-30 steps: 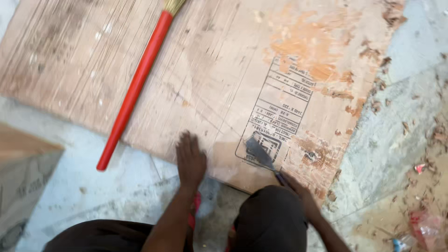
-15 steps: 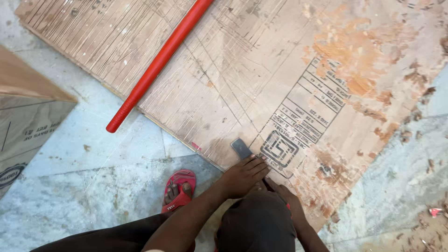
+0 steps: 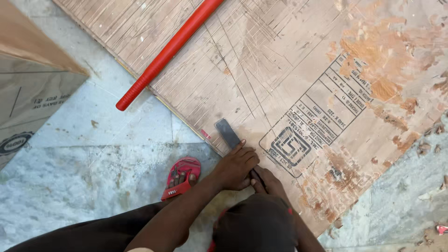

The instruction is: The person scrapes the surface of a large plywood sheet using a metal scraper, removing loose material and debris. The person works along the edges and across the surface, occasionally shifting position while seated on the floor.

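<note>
A large scratched plywood sheet (image 3: 289,70) with a printed stamp lies on the floor. A scraper with a flat dark metal blade (image 3: 227,132) rests on the sheet close to its near edge, blade pointing up-left. My left hand (image 3: 237,165) is closed over the tool just behind the blade. My right hand (image 3: 269,181) grips the handle end beside it, partly hidden by my knee (image 3: 256,224). The handle itself is mostly covered by my fingers.
A long red pole (image 3: 168,51) lies slanted across the sheet's left edge and onto the tiled floor (image 3: 93,154). My foot in a red sandal (image 3: 183,176) stands left of my hands. A cardboard box (image 3: 32,88) sits at the left. Wood chips litter the right side.
My left hand left its flat rest on the sheet and joined my right hand on the scraper. The blade now sits nearer the sheet's edge, and the view has shifted.
</note>
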